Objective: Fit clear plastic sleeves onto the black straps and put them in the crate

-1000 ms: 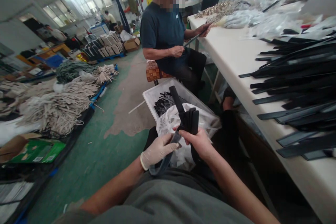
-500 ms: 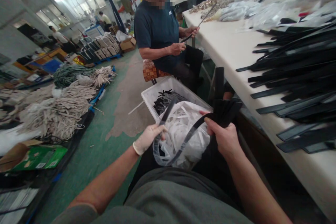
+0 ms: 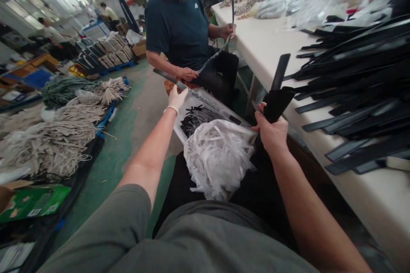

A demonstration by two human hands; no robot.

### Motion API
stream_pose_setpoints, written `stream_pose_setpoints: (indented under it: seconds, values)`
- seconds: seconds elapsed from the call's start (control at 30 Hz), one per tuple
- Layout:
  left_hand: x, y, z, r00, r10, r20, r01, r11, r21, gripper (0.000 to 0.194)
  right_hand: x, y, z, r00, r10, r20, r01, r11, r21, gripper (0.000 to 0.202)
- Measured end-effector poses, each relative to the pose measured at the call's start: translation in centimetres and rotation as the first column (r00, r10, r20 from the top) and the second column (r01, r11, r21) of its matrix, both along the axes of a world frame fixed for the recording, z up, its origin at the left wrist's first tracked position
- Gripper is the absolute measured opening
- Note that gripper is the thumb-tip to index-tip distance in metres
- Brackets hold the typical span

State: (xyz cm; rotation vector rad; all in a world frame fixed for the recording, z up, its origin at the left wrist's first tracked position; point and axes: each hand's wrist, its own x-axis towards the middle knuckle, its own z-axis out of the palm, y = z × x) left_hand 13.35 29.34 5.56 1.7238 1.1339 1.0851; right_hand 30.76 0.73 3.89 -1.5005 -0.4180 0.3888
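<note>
My left hand [image 3: 177, 99], in a pale glove, pinches a black strap [image 3: 206, 99] near its far end. The strap has a glossy, film-like surface and runs taut across toward my right hand [image 3: 272, 130]. That hand is closed around a bundle of black straps [image 3: 278, 101], whose ends stick up above the fingers. Below the stretched strap, a white bag [image 3: 221, 160] full of crumpled translucent strips sits at my lap. Just beyond it, dark strap pieces [image 3: 192, 119] lie in a white crate [image 3: 179, 133].
Many black straps [image 3: 349, 89] are spread along the white table [image 3: 256, 38] on my right. A co-worker [image 3: 179, 30] sits ahead, holding another strap in both hands. Piles of beige cords [image 3: 54, 136] and a green box [image 3: 38, 200] lie at the left.
My left hand has moved up and away, from beside the white bag to above the crate. The strap, looped before, is now pulled straight. The bundle in my right hand has tilted.
</note>
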Motion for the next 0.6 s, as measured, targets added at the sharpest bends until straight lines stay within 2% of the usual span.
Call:
stream_pose_setpoints:
  seconds: [0.07, 0.13, 0.17, 0.27, 0.33, 0.4, 0.5, 0.6]
  values:
    - [-1.0, -3.7, -3.1, 0.99, -0.059, -0.125, 0.062, 0.998, 0.024, 0.024, -0.4, -1.5, -0.6, 0.995, 0.077, -0.068, -0.074, 0.997, 0.036, 0.044]
    - [-2.4, -8.5, -6.0, 0.947, -0.207, -0.246, 0.21, 0.978, -0.014, 0.014, -1.0, -3.8, -0.7, 0.976, 0.193, -0.096, -0.189, 0.981, 0.054, 0.042]
    - [-3.2, -11.0, -7.3, 0.916, -0.268, -0.299, 0.264, 0.963, -0.052, 0.015, -1.3, -5.0, -0.6, 0.963, 0.248, -0.104, -0.243, 0.968, 0.053, 0.04]
    - [-5.1, -17.5, -10.1, 0.804, -0.433, -0.407, 0.399, 0.901, -0.171, 0.021, -2.1, -8.8, -0.4, 0.921, 0.357, -0.155, -0.359, 0.933, 0.019, 0.039]
    - [-5.5, -20.6, -10.9, 0.74, -0.505, -0.445, 0.451, 0.863, -0.228, 0.024, -2.6, -10.9, -0.5, 0.892, 0.399, -0.213, -0.408, 0.913, -0.003, 0.039]
    - [-4.8, -22.3, -11.0, 0.691, -0.544, -0.476, 0.485, 0.837, -0.252, 0.028, -3.3, -12.4, -0.8, 0.865, 0.421, -0.273, -0.441, 0.898, -0.013, 0.041]
    - [-2.4, -23.2, -10.6, 0.675, -0.532, -0.511, 0.516, 0.836, -0.188, 0.035, -4.4, -13.8, -1.2, 0.833, 0.435, -0.342, -0.47, 0.883, -0.02, 0.045]
    - [0.3, -22.8, -10.7, 0.669, -0.478, -0.57, 0.491, 0.859, -0.145, 0.04, -5.3, -14.5, -1.6, 0.81, 0.451, -0.374, -0.495, 0.869, -0.023, 0.046]
